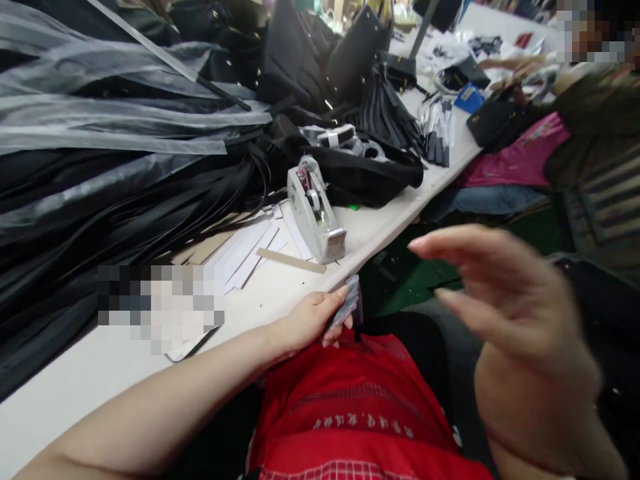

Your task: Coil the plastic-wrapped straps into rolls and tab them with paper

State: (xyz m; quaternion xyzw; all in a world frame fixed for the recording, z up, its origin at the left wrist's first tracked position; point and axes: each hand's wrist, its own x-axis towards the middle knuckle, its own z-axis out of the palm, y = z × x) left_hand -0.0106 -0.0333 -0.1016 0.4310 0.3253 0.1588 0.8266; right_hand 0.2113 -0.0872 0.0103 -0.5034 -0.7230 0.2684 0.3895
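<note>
My left hand [317, 319] is closed around a small greyish, folded, plastic-looking piece [349, 301], held just past the table's front edge over my red apron [355, 407]. What exactly this piece is I cannot make out. To the right, my right hand [500, 293] is raised in the air, blurred, with thumb and fingers apart and nothing visible between them. A grey tape dispenser [315, 213] stands on the white table [395, 230], beyond my left hand and not touching it.
Black straps [165, 200], some in clear plastic, pile up at the left. Paper strips [245, 257] lie beside the dispenser. Black bags [300, 60] stand behind. At the right edge sits another person [595, 127], near pink cloth [520, 157].
</note>
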